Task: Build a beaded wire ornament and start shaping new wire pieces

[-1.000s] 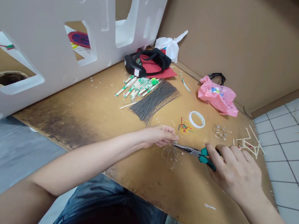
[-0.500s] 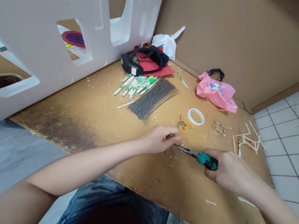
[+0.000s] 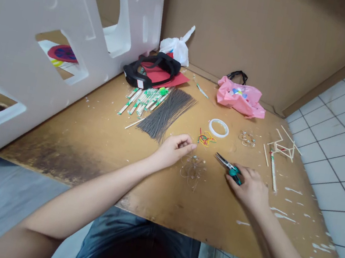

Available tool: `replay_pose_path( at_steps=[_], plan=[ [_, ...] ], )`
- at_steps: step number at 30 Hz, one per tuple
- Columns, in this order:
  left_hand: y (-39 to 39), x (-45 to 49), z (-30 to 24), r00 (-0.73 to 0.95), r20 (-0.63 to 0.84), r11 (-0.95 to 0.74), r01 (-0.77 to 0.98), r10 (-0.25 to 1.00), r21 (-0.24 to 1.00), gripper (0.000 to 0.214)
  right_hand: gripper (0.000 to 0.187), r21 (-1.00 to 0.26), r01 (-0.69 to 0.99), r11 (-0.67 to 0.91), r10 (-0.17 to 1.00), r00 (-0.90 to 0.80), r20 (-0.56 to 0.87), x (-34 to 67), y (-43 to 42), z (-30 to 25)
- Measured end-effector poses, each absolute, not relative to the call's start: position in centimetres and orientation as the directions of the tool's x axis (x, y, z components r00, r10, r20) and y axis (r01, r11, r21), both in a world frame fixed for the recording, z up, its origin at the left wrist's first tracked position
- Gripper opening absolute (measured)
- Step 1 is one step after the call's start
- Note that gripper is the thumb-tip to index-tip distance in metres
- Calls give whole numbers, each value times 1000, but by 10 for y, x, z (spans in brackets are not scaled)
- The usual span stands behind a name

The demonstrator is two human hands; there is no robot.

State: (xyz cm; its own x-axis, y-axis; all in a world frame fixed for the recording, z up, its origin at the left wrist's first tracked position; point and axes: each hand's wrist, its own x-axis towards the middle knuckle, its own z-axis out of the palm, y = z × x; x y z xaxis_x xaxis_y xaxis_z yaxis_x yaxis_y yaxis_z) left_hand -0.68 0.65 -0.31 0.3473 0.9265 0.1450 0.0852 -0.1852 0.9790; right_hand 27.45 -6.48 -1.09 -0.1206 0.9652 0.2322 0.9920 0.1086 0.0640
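My left hand (image 3: 174, 149) is closed in a pinch above the table, its fingertips at a thin wire tangle (image 3: 193, 168) with small clear beads and loose loops. I cannot tell whether the tangle hangs free or partly rests on the tabletop. To the right, my right hand (image 3: 250, 189) grips long-nose pliers (image 3: 234, 173) by their green and black handles. The pliers' jaws point left toward the tangle and are apart from it. Just beyond my left fingertips lie coloured rubber bands (image 3: 206, 138), with a white roll of tape (image 3: 218, 128) beside them.
Grey wire sticks (image 3: 167, 112) and wrapped chopsticks (image 3: 144, 99) lie left of centre. Behind them is a black headset (image 3: 131, 76) on red paper. A pink bag (image 3: 242, 99) stands at the back. More beaded wire (image 3: 247, 138) and a wooden stick frame (image 3: 284, 148) are on the right.
The pliers have pulled away from the wire tangle to the right and now lie lower in my right hand. My left hand stays by the wire. The view has shifted slightly.
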Motion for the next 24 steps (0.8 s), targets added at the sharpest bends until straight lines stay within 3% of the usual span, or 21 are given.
replay_pose_path(
  at_steps=[7,10,12,15,19,24],
  plan=[
    [3,-6,-4,403,130,-212,165,906,963,23,36,-41,971,235,913,-206,353,277,-66,-35],
    [0,-3,-7,462,185,-319,231,867,919,22,28,-332,915,229,928,-102,359,259,-62,-17],
    [-2,-1,-8,522,249,-442,285,816,851,21,30,-613,778,139,972,10,233,239,-58,-1],
    [-4,-1,-9,618,288,-596,374,732,710,22,32,-826,561,46,999,-40,28,207,-51,18],
    [-5,-1,-8,655,283,-660,445,701,605,25,30,-889,458,-6,984,-154,-86,189,-43,18],
    [-8,4,-10,677,254,-661,449,691,601,27,29,-934,347,-91,967,-193,-166,195,-44,6]
  ],
)
